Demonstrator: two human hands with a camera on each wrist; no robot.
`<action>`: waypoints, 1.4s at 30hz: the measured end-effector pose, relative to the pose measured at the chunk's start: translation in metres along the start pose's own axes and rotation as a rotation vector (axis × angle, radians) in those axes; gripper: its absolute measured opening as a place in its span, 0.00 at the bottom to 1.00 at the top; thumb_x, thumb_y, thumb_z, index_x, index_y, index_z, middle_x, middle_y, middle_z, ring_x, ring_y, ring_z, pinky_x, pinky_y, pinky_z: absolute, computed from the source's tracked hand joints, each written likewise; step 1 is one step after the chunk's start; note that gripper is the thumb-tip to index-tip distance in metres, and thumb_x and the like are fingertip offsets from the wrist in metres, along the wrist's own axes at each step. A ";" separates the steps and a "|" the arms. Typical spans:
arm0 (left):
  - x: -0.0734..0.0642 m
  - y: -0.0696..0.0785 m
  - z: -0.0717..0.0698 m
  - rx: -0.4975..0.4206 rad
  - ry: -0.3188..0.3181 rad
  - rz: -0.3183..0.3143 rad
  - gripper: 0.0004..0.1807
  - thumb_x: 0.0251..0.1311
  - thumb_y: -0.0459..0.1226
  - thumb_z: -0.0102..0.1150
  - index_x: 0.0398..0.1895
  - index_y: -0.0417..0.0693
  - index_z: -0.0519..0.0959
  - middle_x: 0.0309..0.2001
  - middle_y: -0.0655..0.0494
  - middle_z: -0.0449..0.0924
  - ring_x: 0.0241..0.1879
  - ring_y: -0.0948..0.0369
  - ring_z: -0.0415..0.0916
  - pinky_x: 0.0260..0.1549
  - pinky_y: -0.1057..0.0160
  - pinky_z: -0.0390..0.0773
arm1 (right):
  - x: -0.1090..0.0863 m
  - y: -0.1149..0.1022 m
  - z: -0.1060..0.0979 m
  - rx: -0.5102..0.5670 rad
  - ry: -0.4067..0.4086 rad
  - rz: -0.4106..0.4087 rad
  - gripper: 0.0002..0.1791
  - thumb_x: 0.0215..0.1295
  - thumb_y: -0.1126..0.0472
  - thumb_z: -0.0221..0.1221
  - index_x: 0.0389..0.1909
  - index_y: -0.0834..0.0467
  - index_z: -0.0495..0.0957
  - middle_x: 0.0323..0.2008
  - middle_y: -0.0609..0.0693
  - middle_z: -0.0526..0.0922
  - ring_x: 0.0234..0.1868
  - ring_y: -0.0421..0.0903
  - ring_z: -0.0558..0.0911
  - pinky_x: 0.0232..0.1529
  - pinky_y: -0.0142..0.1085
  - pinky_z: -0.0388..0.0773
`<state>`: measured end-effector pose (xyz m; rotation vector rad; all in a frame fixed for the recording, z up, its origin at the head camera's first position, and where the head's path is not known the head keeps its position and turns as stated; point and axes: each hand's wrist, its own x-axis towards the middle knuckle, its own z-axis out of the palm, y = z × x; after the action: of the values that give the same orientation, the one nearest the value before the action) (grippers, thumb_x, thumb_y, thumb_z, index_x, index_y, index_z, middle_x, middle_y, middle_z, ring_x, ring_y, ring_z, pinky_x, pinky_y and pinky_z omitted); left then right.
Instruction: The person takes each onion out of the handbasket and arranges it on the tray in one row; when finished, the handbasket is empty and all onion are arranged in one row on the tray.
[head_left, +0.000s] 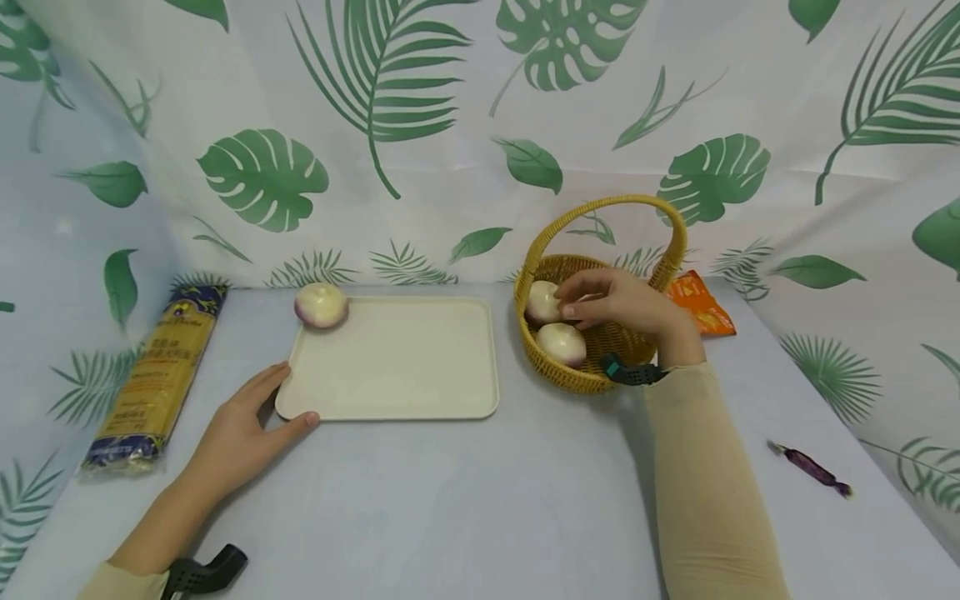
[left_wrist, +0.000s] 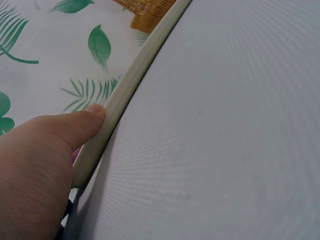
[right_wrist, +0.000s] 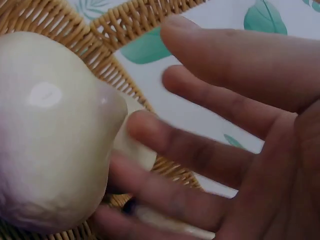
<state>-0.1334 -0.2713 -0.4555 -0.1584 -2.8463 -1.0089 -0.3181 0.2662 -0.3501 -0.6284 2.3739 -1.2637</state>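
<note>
My left hand is at the near left corner of a cream tray. Its fingers lie along the left edge, and the thumb touches the near rim. A round white-and-purple bulb, turnip-like, rests at the tray's far left corner. Two similar bulbs, an upper one and a lower one, sit in a wicker basket. My right hand reaches in under the basket handle, fingers spread and holding nothing. In the right wrist view its fingertips are close beside a bulb.
A long pasta packet lies left of the tray. An orange packet lies behind the right wrist, partly hidden. Farther right is a dark wrapped candy. The basket's tall handle arches over the right hand. A leaf-patterned cloth hangs behind.
</note>
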 end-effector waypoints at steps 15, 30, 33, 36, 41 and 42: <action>-0.001 -0.002 0.000 0.001 0.030 0.034 0.54 0.67 0.55 0.77 0.82 0.28 0.63 0.80 0.29 0.63 0.77 0.28 0.62 0.72 0.28 0.70 | 0.002 0.017 -0.001 0.036 -0.149 -0.037 0.22 0.72 0.61 0.73 0.64 0.61 0.85 0.64 0.58 0.82 0.66 0.57 0.78 0.61 0.38 0.86; 0.000 0.002 -0.001 -0.002 0.020 0.015 0.55 0.66 0.54 0.78 0.82 0.28 0.62 0.80 0.29 0.62 0.77 0.28 0.61 0.72 0.28 0.69 | 0.000 0.018 0.000 0.053 -0.159 0.063 0.18 0.70 0.59 0.75 0.58 0.58 0.89 0.60 0.59 0.80 0.53 0.53 0.83 0.53 0.41 0.89; 0.000 0.002 -0.001 -0.002 0.017 0.009 0.55 0.66 0.55 0.78 0.82 0.28 0.62 0.80 0.29 0.62 0.78 0.28 0.61 0.72 0.28 0.69 | 0.000 0.018 -0.001 0.042 -0.155 0.047 0.17 0.70 0.59 0.75 0.57 0.58 0.89 0.59 0.59 0.80 0.54 0.54 0.82 0.53 0.40 0.89; 0.000 0.003 -0.001 -0.003 0.017 0.009 0.55 0.66 0.55 0.78 0.82 0.28 0.62 0.80 0.29 0.62 0.78 0.28 0.61 0.72 0.28 0.69 | -0.001 0.017 -0.002 0.044 -0.145 0.045 0.17 0.69 0.59 0.75 0.57 0.57 0.90 0.59 0.59 0.81 0.54 0.55 0.82 0.52 0.40 0.89; -0.001 0.002 -0.001 -0.008 0.017 0.010 0.55 0.66 0.55 0.78 0.82 0.28 0.62 0.81 0.29 0.62 0.78 0.28 0.60 0.73 0.28 0.68 | -0.004 0.012 -0.004 -0.021 -0.092 0.027 0.17 0.68 0.57 0.76 0.56 0.54 0.90 0.58 0.56 0.83 0.56 0.54 0.80 0.53 0.38 0.87; -0.001 0.002 -0.001 -0.008 0.016 0.010 0.55 0.66 0.55 0.78 0.82 0.28 0.62 0.81 0.29 0.62 0.78 0.28 0.60 0.73 0.28 0.68 | -0.006 0.010 -0.004 -0.033 -0.078 0.027 0.17 0.68 0.56 0.76 0.56 0.54 0.90 0.58 0.55 0.84 0.58 0.54 0.79 0.54 0.38 0.87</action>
<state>-0.1324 -0.2704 -0.4531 -0.1651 -2.8249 -1.0152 -0.3174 0.2775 -0.3558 -0.6415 2.3359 -1.1690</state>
